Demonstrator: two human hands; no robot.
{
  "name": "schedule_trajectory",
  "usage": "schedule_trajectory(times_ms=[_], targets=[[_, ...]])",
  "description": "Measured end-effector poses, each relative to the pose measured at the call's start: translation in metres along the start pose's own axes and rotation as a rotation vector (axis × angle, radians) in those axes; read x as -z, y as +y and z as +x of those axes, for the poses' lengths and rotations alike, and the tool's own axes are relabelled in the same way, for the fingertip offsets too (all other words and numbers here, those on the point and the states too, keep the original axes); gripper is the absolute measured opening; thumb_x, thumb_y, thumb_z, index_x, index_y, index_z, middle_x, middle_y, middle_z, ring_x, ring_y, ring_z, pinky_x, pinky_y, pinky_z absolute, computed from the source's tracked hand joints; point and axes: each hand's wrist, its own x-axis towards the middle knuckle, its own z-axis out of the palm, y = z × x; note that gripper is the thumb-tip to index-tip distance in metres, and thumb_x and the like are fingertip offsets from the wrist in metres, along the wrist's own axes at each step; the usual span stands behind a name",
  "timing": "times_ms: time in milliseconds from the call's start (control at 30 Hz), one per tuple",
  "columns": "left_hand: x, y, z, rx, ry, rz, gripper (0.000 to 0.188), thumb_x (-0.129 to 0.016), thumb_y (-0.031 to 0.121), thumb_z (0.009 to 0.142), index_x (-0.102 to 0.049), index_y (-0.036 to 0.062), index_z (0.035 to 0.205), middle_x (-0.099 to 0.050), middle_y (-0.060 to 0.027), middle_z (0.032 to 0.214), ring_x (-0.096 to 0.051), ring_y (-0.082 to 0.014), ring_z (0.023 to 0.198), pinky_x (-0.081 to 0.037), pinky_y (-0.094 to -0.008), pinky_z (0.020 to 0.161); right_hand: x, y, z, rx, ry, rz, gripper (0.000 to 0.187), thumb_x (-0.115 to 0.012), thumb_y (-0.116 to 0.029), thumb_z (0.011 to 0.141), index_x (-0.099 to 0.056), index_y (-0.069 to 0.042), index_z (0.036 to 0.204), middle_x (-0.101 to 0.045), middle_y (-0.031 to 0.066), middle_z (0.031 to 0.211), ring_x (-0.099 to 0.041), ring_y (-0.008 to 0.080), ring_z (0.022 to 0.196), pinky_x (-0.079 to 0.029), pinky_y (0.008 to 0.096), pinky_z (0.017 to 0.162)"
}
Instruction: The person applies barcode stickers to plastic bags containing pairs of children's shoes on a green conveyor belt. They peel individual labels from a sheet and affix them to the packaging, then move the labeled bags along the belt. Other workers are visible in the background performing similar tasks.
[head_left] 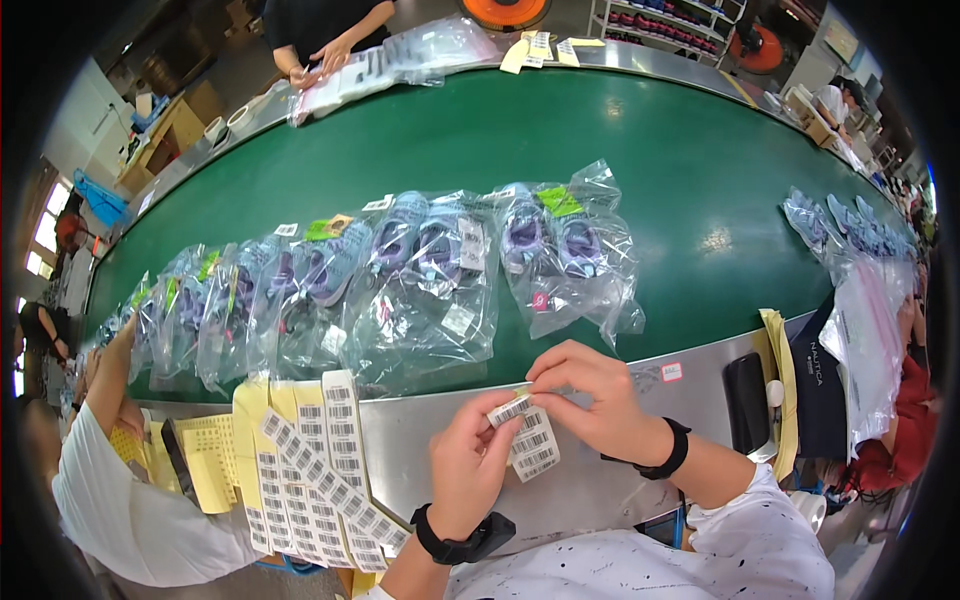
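Between my two hands, over the metal table edge, is a short strip of white barcode labels [535, 455]. My left hand [470, 465] pinches its upper end between thumb and fingers. Against the same top end, the thumb and forefinger of my right hand [590, 395] are pressed together at a label's edge; whether a label has come off its backing I cannot make out. Just beyond my hands, a pair of blue and purple shoes [525, 240] lies in a clear plastic bag [570, 295] on the green belt. Longer barcode label sheets [345, 430] lie left of my left hand.
More bagged shoes [415, 240] line the belt [690, 200] toward the left. A black phone [745, 400] and yellow paper [780, 390] lie to the right. Co-workers sit on both sides; across the belt, another person's hands [325, 60] rest on plastic bags [400, 65].
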Motion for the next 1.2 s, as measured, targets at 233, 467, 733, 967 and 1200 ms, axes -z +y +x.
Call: schedule_trajectory(times_ms=[233, 467, 733, 967, 1200], targets=[[0.002, -0.003, 0.002, -0.150, -0.021, 0.151, 0.022, -0.062, -0.002, 0.088, -0.064, 0.0017, 0.109, -0.070, -0.0141, 0.094, -0.071, -0.0179, 0.079, -0.055, -0.0275, 0.071, 0.006, 0.008, -0.001, -0.154, -0.071, 0.211, 0.008, -0.070, -0.003, 0.080, -0.066, -0.002, 0.086, -0.065, 0.0092, 0.094, -0.063, 0.0217, 0.086, -0.049, 0.0310, 0.077], [-0.007, -0.006, 0.004, 0.018, -0.086, -0.054, 0.038, -0.060, -0.008, 0.087, -0.052, -0.0024, 0.124, -0.066, -0.0124, 0.105, -0.065, -0.0116, 0.089, -0.053, -0.0226, 0.073, 0.006, 0.004, -0.005, 0.169, -0.022, -0.200, 0.009, -0.069, 0.002, 0.078, -0.063, 0.000, 0.085, -0.063, 0.0098, 0.094, -0.062, 0.0232, 0.085, -0.049, 0.0322, 0.073], [-0.008, -0.025, 0.011, 0.156, -0.021, -0.175, 0.043, -0.058, -0.005, 0.089, -0.045, -0.0050, 0.130, -0.064, -0.0157, 0.107, -0.066, -0.0145, 0.093, -0.053, -0.0239, 0.075, 0.041, -0.023, -0.001, 0.084, 0.058, 0.076, 0.008, -0.066, 0.006, 0.080, -0.062, 0.000, 0.084, -0.063, 0.0103, 0.091, -0.061, 0.0196, 0.084, -0.050, 0.0308, 0.073], [-0.021, -0.062, -0.006, 0.209, -0.054, -0.212, 0.045, -0.064, -0.001, 0.087, -0.046, -0.0053, 0.129, -0.065, -0.0172, 0.108, -0.066, -0.0178, 0.097, -0.054, -0.0286, 0.083, 0.158, 0.062, 0.157, -0.134, 0.317, -0.012, 0.009, -0.068, -0.006, 0.083, -0.065, 0.002, 0.085, -0.065, 0.0027, 0.087, -0.057, 0.0082, 0.079, -0.046, 0.0237, 0.071], [-0.028, -0.078, -0.016, 0.105, 0.045, -0.174, 0.038, -0.063, -0.003, 0.087, -0.052, -0.0054, 0.123, -0.066, -0.0142, 0.103, -0.066, -0.0153, 0.090, -0.054, -0.0261, 0.077, 0.174, 0.149, 0.220, -0.651, 0.055, -0.250, 0.011, -0.072, -0.009, 0.075, -0.067, 0.000, 0.080, -0.066, 0.0081, 0.082, -0.060, 0.0162, 0.075, -0.050, 0.0297, 0.068]])
